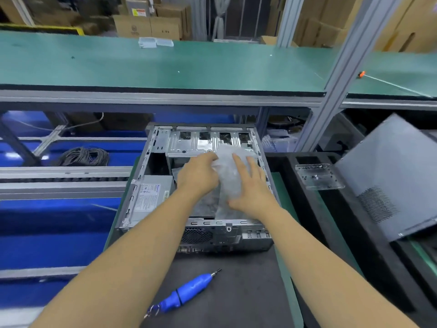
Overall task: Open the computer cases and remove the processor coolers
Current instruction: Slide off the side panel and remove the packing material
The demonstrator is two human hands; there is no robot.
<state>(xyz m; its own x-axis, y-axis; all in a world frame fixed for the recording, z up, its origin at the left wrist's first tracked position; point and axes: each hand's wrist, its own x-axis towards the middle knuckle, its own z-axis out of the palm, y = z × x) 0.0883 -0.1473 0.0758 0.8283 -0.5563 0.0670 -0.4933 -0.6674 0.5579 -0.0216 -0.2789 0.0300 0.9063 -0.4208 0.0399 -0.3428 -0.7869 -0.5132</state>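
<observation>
the left hand (198,174) pinches the plastic bag (233,171) inside the open computer case (142,185); the right hand (250,185) lies flat on it. the thin bag could rip or catch on sharp metal.

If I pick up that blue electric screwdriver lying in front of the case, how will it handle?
The blue screwdriver looks like rigid plastic, so probably stiff. Its rounded barrel may roll on the flat dark mat. The thin bit at its tip seems the likeliest part to damage.

One open computer case (151,185), one blue screwdriver (189,291), one side panel (387,176), one clear tray (318,177), one cable coil (82,156), two hands.
</observation>
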